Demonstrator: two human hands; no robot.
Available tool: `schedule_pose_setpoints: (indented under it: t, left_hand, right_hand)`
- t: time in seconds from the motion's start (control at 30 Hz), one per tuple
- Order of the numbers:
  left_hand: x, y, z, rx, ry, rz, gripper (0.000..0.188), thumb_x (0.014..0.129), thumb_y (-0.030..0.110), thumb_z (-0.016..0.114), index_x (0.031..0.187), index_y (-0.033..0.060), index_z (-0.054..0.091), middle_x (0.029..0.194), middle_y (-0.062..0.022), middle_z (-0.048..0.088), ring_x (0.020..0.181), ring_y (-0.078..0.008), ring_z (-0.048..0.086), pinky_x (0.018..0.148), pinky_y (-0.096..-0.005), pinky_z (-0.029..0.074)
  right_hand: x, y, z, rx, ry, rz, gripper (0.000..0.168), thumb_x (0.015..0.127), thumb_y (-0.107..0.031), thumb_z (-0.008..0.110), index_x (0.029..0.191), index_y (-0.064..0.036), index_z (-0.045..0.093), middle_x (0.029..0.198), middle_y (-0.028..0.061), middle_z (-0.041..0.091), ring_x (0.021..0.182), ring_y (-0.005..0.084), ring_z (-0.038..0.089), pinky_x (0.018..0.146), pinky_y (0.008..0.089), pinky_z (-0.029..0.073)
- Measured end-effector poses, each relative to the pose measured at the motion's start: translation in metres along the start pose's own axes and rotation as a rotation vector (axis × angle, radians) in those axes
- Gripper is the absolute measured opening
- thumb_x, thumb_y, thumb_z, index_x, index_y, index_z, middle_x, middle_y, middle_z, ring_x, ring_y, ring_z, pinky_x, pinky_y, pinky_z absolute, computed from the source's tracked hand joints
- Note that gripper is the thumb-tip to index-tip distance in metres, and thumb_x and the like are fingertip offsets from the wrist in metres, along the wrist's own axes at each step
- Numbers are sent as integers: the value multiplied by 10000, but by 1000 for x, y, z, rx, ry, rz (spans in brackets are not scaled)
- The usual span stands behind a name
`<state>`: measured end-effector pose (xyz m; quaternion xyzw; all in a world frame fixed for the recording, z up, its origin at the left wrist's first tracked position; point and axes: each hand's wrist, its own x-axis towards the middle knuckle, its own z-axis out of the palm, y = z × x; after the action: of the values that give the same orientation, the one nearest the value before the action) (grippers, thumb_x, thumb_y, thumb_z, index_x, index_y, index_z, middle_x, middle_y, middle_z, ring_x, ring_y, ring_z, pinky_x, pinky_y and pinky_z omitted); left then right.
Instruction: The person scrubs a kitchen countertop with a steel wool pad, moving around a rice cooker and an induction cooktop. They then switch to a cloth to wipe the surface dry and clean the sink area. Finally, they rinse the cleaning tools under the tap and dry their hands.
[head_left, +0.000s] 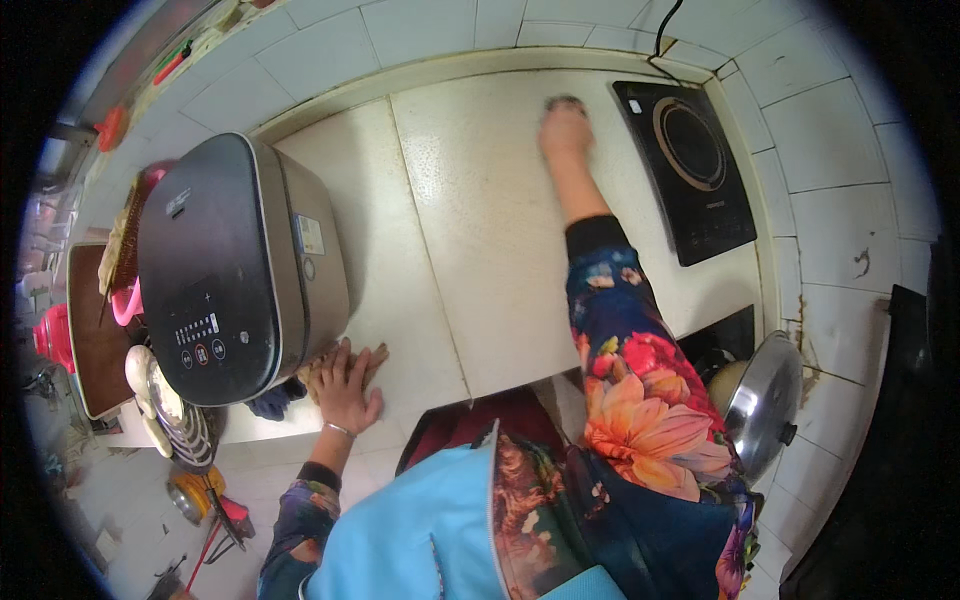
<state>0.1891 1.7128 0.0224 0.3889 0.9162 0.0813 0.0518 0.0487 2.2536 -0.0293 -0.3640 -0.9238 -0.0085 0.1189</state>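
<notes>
My right hand reaches far across the pale countertop, closed over a small dark scrubbing pad pressed to the surface near the back wall. Motion blurs both the hand and the pad, and the fingers hide most of the pad. Beside the front corner of a rice cooker, my left hand rests flat with its fingers apart on a crumpled tan cloth. A dark blue cloth lies just left of that hand, partly under the cooker's overhang.
A black induction cooker stands at the right, its cord running up the wall. A metal pot lid leans nearer me on the right. At the left are a brown tray and a wire-coiled utensil.
</notes>
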Motion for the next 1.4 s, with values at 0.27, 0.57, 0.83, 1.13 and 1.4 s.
schedule_pose_setpoints:
  t: [0.27, 0.57, 0.83, 1.13, 1.4]
  left_hand:
    - [-10, 2, 6, 41, 25, 3, 644, 776, 383, 490, 1365, 128, 433, 1468, -157, 302, 1302, -339, 300, 1021, -474, 200]
    - [-13, 5, 4, 54, 56, 4, 650, 771, 367, 513, 1379, 158, 412, 1473, -139, 296, 1332, -343, 274, 1045, -496, 194]
    - [-17, 7, 4, 82, 87, 4, 662, 771, 360, 520, 1393, 179, 388, 1462, -124, 315, 1304, -341, 317, 1038, -493, 215]
    - [-11, 7, 13, 64, 109, 49, 648, 794, 381, 508, 1399, 183, 385, 1454, -122, 326, 1295, -340, 324, 1045, -496, 218]
    - [-24, 1, 11, 96, 119, -3, 637, 786, 387, 521, 1386, 208, 403, 1427, -105, 359, 1256, -310, 351, 1023, -483, 234]
  right_hand:
    - [-199, -64, -52, 399, 65, -400, 394, 808, -157, 610, 1187, -87, 531, 1220, 172, 549, 865, 372, 603, 673, 464, 539]
    - [-244, 198, -125, 46, -184, 641, 261, 885, -262, 527, 1063, -81, 586, 1032, 197, 644, 912, 409, 621, 760, 514, 494]
    - [-319, 84, -79, 99, -78, 326, 353, 851, -74, 466, 1163, 86, 502, 1291, 300, 452, 1064, 386, 570, 826, 416, 523]
    - [-312, 213, -32, -370, -4, 167, 304, 912, -115, 438, 1159, 44, 517, 1175, 254, 541, 1018, 378, 590, 857, 439, 505]
    - [-377, 5, -83, 119, 106, -198, 442, 807, -54, 490, 1243, 16, 497, 1367, 234, 420, 814, 308, 663, 564, 365, 561]
